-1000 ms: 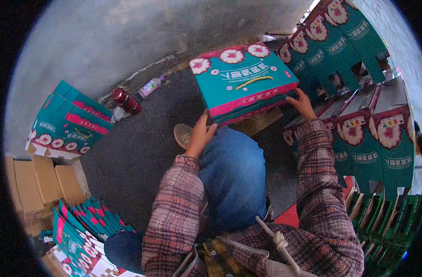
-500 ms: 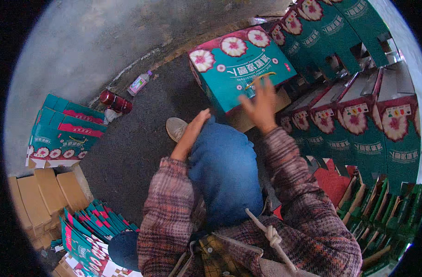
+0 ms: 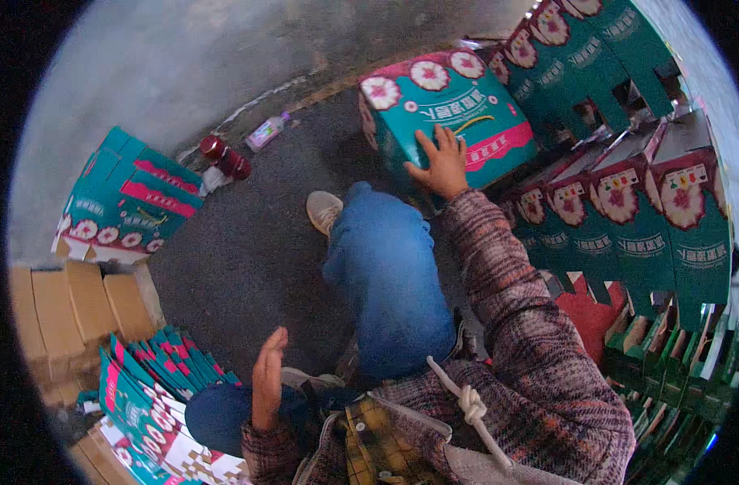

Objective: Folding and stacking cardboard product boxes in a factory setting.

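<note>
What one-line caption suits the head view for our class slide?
Right hand spread on a teal carton beside similar cartons; left hand open and apart.

Box (image 3: 460, 105): panel beneath fingers of right hand (image 3: 445, 168), hidden. Left hand (image 3: 268, 381): edge-on, fingers hiding one another. Cartons (image 3: 604, 61), up and right of right fingers: cut off by upper edge. Bottle (image 3: 267, 134), left of right fingers: print too small. Flat boxes (image 3: 135, 404), below-left of left fingers: partly behind knee (image 3: 216, 420).

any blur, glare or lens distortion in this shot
Head view: fisheye distortion, with black corners and edges bowing near the rim; head view: soft light on the grey wall, dim dark floor; head view: right hand and teal box only slightly soft, no strong glare on the box.
</note>
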Motion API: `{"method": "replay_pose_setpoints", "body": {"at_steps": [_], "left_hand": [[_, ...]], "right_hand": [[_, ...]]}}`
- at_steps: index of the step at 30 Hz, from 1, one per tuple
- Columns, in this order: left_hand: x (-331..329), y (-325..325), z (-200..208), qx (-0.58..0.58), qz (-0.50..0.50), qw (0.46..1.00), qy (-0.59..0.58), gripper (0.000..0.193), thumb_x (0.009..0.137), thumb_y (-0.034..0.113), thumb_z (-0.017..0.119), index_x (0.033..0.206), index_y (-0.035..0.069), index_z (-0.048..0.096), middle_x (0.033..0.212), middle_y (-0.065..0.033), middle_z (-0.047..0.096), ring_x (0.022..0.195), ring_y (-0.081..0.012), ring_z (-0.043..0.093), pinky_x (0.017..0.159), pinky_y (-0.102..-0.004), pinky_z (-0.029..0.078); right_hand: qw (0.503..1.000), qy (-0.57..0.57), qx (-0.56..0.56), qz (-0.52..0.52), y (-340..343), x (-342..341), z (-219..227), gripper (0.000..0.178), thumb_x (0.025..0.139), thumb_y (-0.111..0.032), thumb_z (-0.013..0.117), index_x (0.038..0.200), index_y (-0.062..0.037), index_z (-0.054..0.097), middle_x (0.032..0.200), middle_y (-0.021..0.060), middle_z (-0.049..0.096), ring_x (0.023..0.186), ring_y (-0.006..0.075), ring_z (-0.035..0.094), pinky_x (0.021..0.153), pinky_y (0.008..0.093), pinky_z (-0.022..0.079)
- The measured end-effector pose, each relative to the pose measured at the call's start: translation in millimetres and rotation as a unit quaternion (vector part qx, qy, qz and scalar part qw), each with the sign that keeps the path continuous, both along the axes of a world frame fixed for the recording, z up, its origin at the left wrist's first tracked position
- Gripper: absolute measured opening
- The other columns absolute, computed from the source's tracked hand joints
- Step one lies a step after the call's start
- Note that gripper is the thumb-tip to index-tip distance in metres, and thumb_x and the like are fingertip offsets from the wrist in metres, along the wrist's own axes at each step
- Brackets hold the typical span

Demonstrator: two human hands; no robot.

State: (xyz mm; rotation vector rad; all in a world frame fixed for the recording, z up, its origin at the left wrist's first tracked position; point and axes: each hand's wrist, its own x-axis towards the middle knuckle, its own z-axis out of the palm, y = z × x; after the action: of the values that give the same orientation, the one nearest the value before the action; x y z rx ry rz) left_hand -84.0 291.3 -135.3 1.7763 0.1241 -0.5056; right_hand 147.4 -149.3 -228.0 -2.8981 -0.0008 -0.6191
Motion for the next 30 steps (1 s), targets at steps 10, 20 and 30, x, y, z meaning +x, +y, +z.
{"method": "replay_pose_setpoints", "body": {"at_steps": [10,20,30], "left_hand": [[-73.2,14.4,-26.2,-0.002,0.056,0.998,0.002,0.046,0.101,0.031,0.036,0.134,0.0,0.043,0.131,-0.0169,0.049,0.121,-0.0258,0.048,0.103,-0.0356,0.034],[-94.3,26.1,-40.3,0.137,0.042,0.988,-0.048,0.046,0.095,0.026,0.049,0.131,-0.003,0.045,0.129,-0.0232,0.05,0.12,-0.0319,0.049,0.101,-0.037,0.037],[-88.5,22.3,-27.9,0.185,0.058,0.979,-0.058,0.045,0.094,0.024,0.052,0.128,-0.005,0.047,0.127,-0.0255,0.05,0.119,-0.0364,0.048,0.101,-0.0393,0.036]], "right_hand": [[0.994,0.101,-0.042,0.009,-8.4,11.1,16.6,0.07,0.074,-0.05,0.067,0.136,-0.0252,0.044,0.141,0.018,0.037,0.13,0.0381,0.033,0.105,0.055,0.028],[0.986,0.13,-0.094,-0.034,1.8,1.7,8.3,0.073,0.076,-0.032,0.069,0.139,-0.0257,0.033,0.141,0.013,0.034,0.128,0.0373,0.035,0.097,0.0516,0.04],[0.986,0.133,-0.098,0.025,-15.1,28.8,13.8,0.068,0.077,-0.028,0.068,0.138,-0.0198,0.038,0.139,0.0168,0.038,0.125,0.0405,0.038,0.097,0.05,0.041]]}}
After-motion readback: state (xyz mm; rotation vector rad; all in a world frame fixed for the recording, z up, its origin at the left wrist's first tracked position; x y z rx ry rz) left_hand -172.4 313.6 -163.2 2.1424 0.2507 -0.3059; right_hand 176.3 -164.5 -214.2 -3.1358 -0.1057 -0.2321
